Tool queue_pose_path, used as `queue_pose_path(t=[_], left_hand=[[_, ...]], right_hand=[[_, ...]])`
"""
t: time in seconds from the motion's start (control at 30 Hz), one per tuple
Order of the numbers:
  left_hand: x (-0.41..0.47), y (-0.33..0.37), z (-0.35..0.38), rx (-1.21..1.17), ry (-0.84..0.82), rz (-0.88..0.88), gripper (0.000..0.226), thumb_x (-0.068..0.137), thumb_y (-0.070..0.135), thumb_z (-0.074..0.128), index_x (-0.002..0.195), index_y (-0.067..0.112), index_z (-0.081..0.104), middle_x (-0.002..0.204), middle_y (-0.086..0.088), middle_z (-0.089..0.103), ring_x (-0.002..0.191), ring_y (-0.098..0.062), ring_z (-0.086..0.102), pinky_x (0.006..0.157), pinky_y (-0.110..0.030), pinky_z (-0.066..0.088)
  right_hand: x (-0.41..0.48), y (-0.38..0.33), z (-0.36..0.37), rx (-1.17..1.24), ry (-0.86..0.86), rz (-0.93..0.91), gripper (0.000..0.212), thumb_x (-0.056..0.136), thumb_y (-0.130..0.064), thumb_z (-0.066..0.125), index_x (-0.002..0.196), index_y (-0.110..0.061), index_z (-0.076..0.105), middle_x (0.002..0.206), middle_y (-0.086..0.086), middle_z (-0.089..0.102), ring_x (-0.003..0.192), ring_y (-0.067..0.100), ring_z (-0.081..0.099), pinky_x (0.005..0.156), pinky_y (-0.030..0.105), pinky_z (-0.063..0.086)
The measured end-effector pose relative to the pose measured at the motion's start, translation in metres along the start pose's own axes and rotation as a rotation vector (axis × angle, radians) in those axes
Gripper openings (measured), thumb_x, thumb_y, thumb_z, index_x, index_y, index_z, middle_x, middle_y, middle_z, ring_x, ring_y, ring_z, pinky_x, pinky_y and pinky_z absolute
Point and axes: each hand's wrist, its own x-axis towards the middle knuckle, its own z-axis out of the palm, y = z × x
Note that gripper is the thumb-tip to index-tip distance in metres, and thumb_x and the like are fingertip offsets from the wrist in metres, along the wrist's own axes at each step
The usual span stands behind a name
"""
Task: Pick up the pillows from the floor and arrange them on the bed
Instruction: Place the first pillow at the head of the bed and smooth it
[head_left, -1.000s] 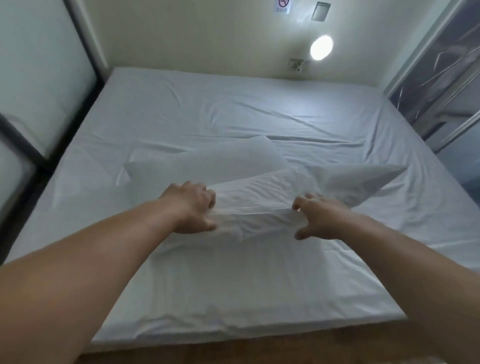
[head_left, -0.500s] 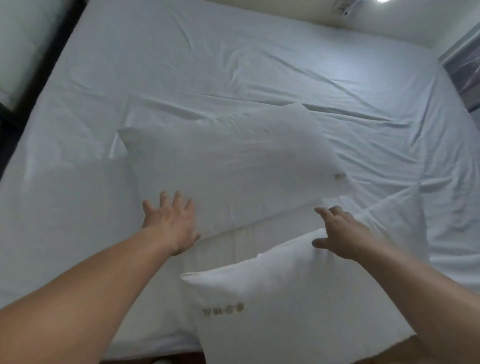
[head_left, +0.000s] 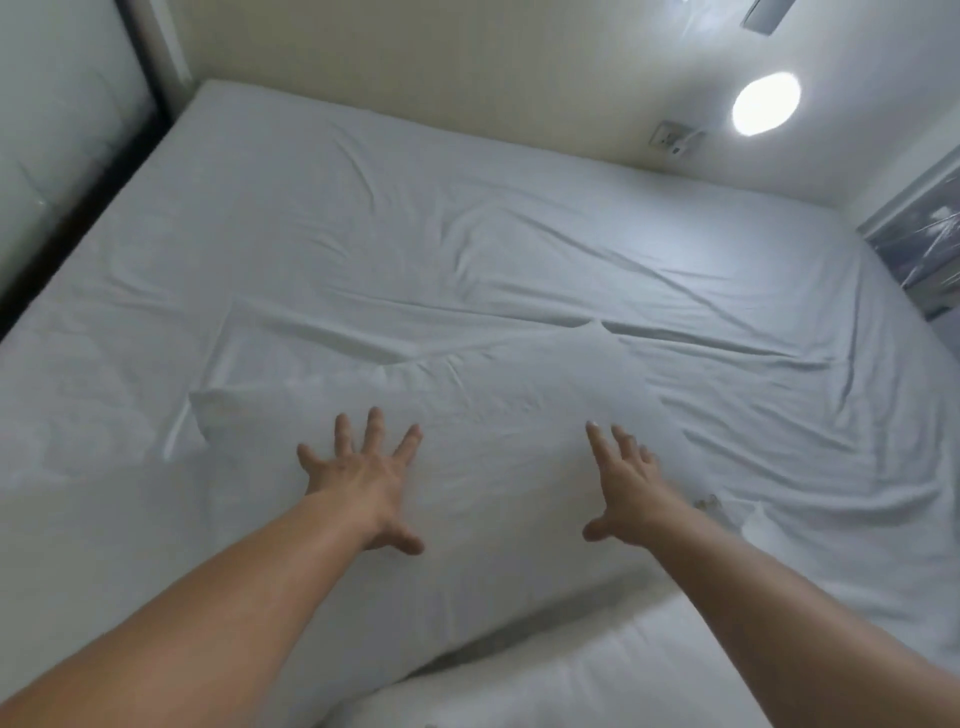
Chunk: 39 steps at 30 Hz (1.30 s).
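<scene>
change: you've let go, left hand (head_left: 363, 480) and right hand (head_left: 626, 486) both splayed over far pillow (head_left: 493, 467) | second pillow (head_left: 597, 675) nearer you than it, on bed (head_left: 467, 218) | next: arrange

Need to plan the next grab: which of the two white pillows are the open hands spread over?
The farther white pillow, lying across mid-bed under the left hand and right hand. The other white pillow sits at the bottom edge, nearer the camera.

One pillow (head_left: 493, 467) lies on the bed (head_left: 415, 234), another pillow (head_left: 597, 680) nearer.

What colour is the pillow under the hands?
Plain white, matching the sheet; pillow shows in the head view.
</scene>
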Motion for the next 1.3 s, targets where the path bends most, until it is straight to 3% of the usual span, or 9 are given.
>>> queue_pose_path(t=[0.17,0.33,0.43,0.53,0.63,0.9,1.1,1.17,1.3], left_hand=[[0.071,0.017,-0.050,0.020,-0.001,0.037,0.146,0.043,0.078,0.074,0.141,0.041,-0.027,0.157,-0.009,-0.029,0.142,-0.043,-0.021,0.106,-0.074,0.002],[0.163,0.012,0.016,-0.079,-0.046,0.074,0.149,0.025,0.087,0.062,0.143,0.045,-0.019,0.161,-0.010,-0.012,0.145,-0.035,-0.015,0.107,-0.068,-0.009],[0.209,0.009,0.048,-0.136,0.097,0.144,0.126,0.023,0.092,0.051,0.137,0.048,0.019,0.143,-0.005,0.031,0.136,-0.028,0.021,0.109,-0.049,0.011],[0.218,0.013,0.039,-0.152,0.119,0.205,0.082,0.036,0.087,0.052,0.101,0.037,0.045,0.105,0.006,0.054,0.104,-0.021,0.050,0.083,-0.039,0.034],[0.210,0.012,0.025,-0.248,0.125,0.208,0.061,0.052,0.078,0.059,0.087,0.028,0.053,0.094,0.003,0.068,0.092,-0.024,0.062,0.070,-0.035,0.038],[0.188,-0.022,-0.073,-0.458,0.293,0.199,0.046,0.070,0.069,0.056,0.078,0.025,0.051,0.091,0.000,0.071,0.091,-0.023,0.064,0.065,-0.033,0.038],[0.243,-0.101,-0.200,-0.465,0.573,0.073,0.042,0.072,0.066,0.059,0.075,0.026,0.045,0.087,0.001,0.068,0.090,-0.029,0.064,0.065,-0.034,0.041],[0.266,-0.134,-0.226,-0.380,0.566,-0.035,0.041,0.071,0.064,0.059,0.089,0.028,0.051,0.102,-0.004,0.062,0.102,-0.030,0.059,0.080,-0.039,0.043],[0.286,-0.190,-0.211,-0.157,0.203,-0.129,0.090,0.060,0.078,0.056,0.138,0.039,0.032,0.139,-0.007,0.038,0.126,-0.034,0.038,0.099,-0.054,0.033]], right_hand=[[0.072,-0.008,-0.042,-0.086,-0.007,-0.137,0.146,0.050,-0.046,0.090,0.144,-0.041,-0.021,0.159,-0.003,-0.018,0.146,0.033,-0.005,0.107,0.063,0.028],[0.165,-0.032,0.003,-0.181,-0.040,-0.241,0.139,0.038,-0.048,0.087,0.145,-0.040,-0.001,0.157,-0.001,0.006,0.140,0.035,0.013,0.103,0.061,0.030],[0.202,-0.045,0.034,-0.207,0.115,-0.190,0.097,0.054,-0.035,0.079,0.136,-0.038,0.029,0.141,0.000,0.038,0.123,0.031,0.039,0.096,0.049,0.034],[0.197,-0.062,0.041,-0.100,0.255,-0.104,0.032,0.084,-0.021,0.050,0.114,-0.029,0.054,0.116,0.001,0.061,0.108,0.029,0.053,0.086,0.039,0.037],[0.181,-0.069,0.032,0.047,0.206,-0.017,0.019,0.086,-0.021,0.047,0.099,-0.025,0.060,0.104,-0.002,0.066,0.102,0.025,0.057,0.080,0.036,0.039],[0.165,-0.081,-0.098,0.174,0.328,-0.147,0.014,0.074,-0.010,0.057,0.081,-0.022,0.058,0.084,0.001,0.063,0.085,0.027,0.060,0.061,0.033,0.030],[0.233,-0.167,-0.238,0.162,0.618,-0.240,0.017,0.086,-0.019,0.060,0.102,-0.023,0.062,0.101,0.001,0.061,0.101,0.024,0.056,0.073,0.032,0.040],[0.253,-0.198,-0.249,0.211,0.571,-0.209,0.033,0.089,-0.030,0.061,0.121,-0.022,0.055,0.114,0.003,0.060,0.109,0.027,0.054,0.079,0.036,0.041],[0.267,-0.238,-0.208,0.314,0.329,-0.130,0.057,0.088,-0.042,0.060,0.137,-0.022,0.040,0.128,0.008,0.054,0.117,0.032,0.052,0.088,0.040,0.043]])
